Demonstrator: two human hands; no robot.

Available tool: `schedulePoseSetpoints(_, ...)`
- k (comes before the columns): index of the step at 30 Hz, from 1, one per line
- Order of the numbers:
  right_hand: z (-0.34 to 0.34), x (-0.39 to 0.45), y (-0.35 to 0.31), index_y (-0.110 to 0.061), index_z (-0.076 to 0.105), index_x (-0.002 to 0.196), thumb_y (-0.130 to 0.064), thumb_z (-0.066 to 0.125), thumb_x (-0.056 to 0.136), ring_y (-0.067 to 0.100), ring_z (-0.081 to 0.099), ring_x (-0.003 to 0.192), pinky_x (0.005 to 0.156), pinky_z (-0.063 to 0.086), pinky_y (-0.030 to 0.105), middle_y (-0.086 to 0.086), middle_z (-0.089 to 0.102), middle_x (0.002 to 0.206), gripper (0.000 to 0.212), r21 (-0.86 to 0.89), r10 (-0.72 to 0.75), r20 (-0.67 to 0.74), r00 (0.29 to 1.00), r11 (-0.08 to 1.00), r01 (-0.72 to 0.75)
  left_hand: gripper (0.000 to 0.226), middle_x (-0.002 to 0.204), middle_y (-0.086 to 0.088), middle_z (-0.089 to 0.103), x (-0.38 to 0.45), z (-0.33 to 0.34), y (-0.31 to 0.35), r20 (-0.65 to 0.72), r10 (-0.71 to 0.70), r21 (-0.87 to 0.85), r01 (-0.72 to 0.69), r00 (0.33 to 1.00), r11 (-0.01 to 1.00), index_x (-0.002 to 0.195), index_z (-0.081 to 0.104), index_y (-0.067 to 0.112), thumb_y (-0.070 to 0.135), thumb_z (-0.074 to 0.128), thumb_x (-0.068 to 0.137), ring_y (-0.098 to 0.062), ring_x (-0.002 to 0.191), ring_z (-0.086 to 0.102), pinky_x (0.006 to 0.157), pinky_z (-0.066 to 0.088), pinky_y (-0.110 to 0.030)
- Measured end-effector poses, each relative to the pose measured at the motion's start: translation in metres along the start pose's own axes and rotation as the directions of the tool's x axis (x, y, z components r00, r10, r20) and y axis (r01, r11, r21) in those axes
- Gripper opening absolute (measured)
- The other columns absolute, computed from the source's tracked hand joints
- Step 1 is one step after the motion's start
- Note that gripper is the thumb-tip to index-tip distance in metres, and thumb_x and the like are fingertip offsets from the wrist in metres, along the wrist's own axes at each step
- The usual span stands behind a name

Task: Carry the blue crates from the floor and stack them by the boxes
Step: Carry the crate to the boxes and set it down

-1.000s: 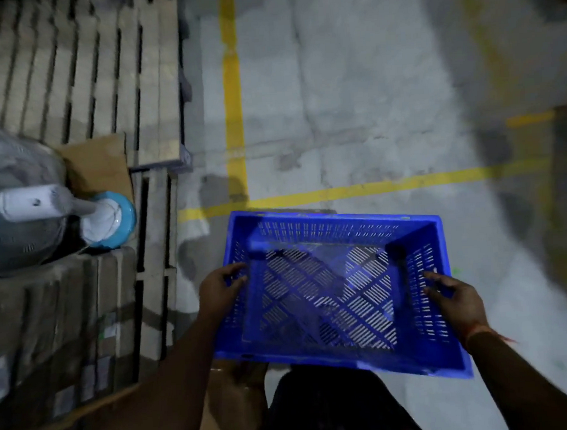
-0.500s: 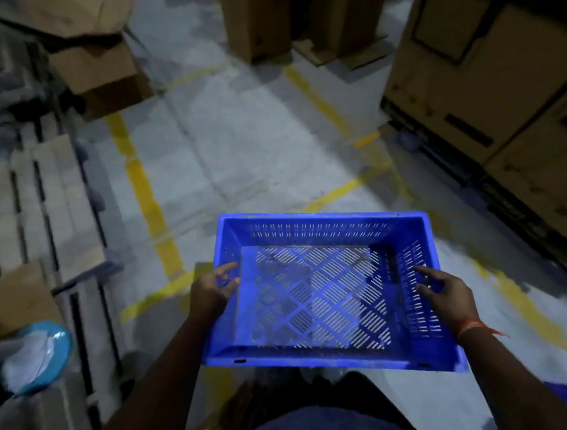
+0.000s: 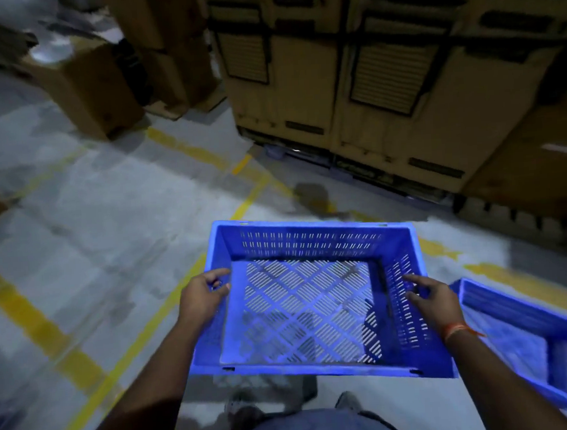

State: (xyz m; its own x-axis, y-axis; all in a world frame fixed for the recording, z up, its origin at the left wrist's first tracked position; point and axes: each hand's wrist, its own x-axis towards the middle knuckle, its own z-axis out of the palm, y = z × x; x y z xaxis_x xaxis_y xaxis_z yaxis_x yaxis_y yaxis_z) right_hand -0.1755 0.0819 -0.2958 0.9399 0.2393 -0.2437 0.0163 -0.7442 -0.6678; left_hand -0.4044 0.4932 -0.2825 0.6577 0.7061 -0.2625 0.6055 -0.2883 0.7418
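Observation:
I carry an empty blue slotted crate [image 3: 308,309] level in front of me, above the floor. My left hand [image 3: 202,296] grips its left rim, fingers curled over the edge. My right hand [image 3: 431,300] holds the right wall, fingers inside against the slots, with an orange thread on the wrist. A second blue crate [image 3: 531,336] sits on the floor at the lower right, partly cut off by the frame. Tall cardboard boxes [image 3: 384,88] stand ahead and to the right.
Yellow lines [image 3: 28,313] cross the grey concrete floor. More brown cartons [image 3: 91,83] stand at the upper left. A dark pallet edge [image 3: 505,213] runs under the boxes on the right. My feet [image 3: 246,410] show below the crate.
My view has swung right, away from the wooden pallets and fan, toward the tall boxes. The crate stays held in both hands. A second blue crate has come into view at the right.

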Motion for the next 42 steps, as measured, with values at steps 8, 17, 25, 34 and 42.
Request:
schedulePoseSetpoints(8, -0.131, -0.021, 0.128, -0.031, 0.072, 0.113, -0.011, 0.074, 0.078, 0.021, 0.069, 0.096, 0.076, 0.043, 0.024, 0.005, 0.075, 0.100, 0.040, 0.077, 0.211, -0.204, 0.956, 0.977, -0.200, 0.035, 0.082, 0.000, 0.065, -0.005, 0.147, 0.116, 0.209, 0.158, 0.060, -0.174, 0.965, 0.983, 0.116, 0.074, 0.023, 0.014, 0.078, 0.083, -0.014, 0.064, 0.057, 0.069, 0.046, -0.031)
schedulePoseSetpoints(17, -0.221, -0.065, 0.228, -0.026, 0.075, 0.109, -0.008, 0.072, 0.078, 0.021, 0.068, 0.102, 0.084, 0.044, 0.025, 0.002, 0.075, 0.106, 0.036, 0.191, 0.419, -0.385, 0.822, 0.908, -0.373, 0.030, 0.083, 0.000, 0.070, -0.018, 0.282, 0.227, 0.397, 0.333, 0.034, -0.377, 0.855, 0.926, 0.111, 0.076, 0.030, 0.019, 0.078, 0.083, -0.018, 0.075, 0.064, 0.073, 0.046, -0.030)
schedulePoseSetpoints(25, -0.283, -0.047, 0.293, -0.026, 0.076, 0.104, -0.005, 0.070, 0.077, 0.023, 0.068, 0.100, 0.089, 0.046, 0.027, 0.003, 0.075, 0.102, 0.034, 0.284, 0.541, -0.438, 0.718, 0.841, -0.460, 0.027, 0.091, -0.002, 0.072, -0.018, 0.396, 0.297, 0.487, 0.350, -0.001, -0.400, 0.801, 0.917, 0.108, 0.077, 0.031, 0.018, 0.076, 0.084, -0.021, 0.086, 0.068, 0.078, 0.049, -0.031)
schedulePoseSetpoints(34, -0.336, -0.014, 0.359, -0.025, 0.075, 0.106, -0.004, 0.072, 0.078, 0.024, 0.068, 0.097, 0.088, 0.047, 0.030, 0.004, 0.075, 0.101, 0.036, 0.268, 0.588, -0.393, 0.707, 0.809, -0.523, 0.027, 0.093, 0.001, 0.073, -0.023, 0.497, 0.338, 0.537, 0.264, 0.045, -0.339, 0.801, 0.940, 0.107, 0.077, 0.035, 0.018, 0.075, 0.085, -0.018, 0.088, 0.068, 0.075, 0.047, -0.030)
schedulePoseSetpoints(42, -0.386, -0.020, 0.442, -0.025, 0.075, 0.107, -0.003, 0.073, 0.077, 0.022, 0.068, 0.099, 0.087, 0.046, 0.028, 0.003, 0.074, 0.106, 0.038, 0.244, 0.569, -0.346, 0.746, 0.823, -0.514, 0.031, 0.095, 0.000, 0.074, -0.077, 0.555, 0.369, 0.562, 0.275, 0.054, -0.367, 0.780, 0.929, 0.108, 0.075, 0.035, 0.022, 0.077, 0.079, -0.007, 0.084, 0.067, 0.075, 0.048, -0.022)
